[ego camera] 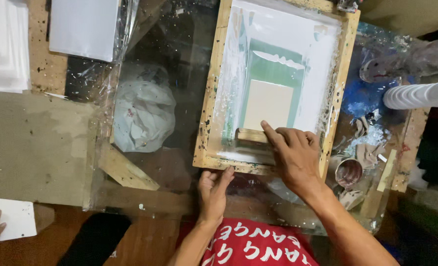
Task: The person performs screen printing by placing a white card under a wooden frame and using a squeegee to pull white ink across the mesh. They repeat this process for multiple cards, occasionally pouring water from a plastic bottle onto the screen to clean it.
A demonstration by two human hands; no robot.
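On the frame [210, 88], the right hand [294, 152] grips a squeegee [252, 135]; the left hand [213, 189], fingers spread, touches its near edge; crumpled plastic [142, 111] lies left, a tin [348, 172] right.

Paint-speckled wooden frame [209, 93], white-and-green screen [278, 64].

Paint-spattered wooden screen frame [206, 106] lies flat; wooden squeegee [251, 136] rests at its near edge.
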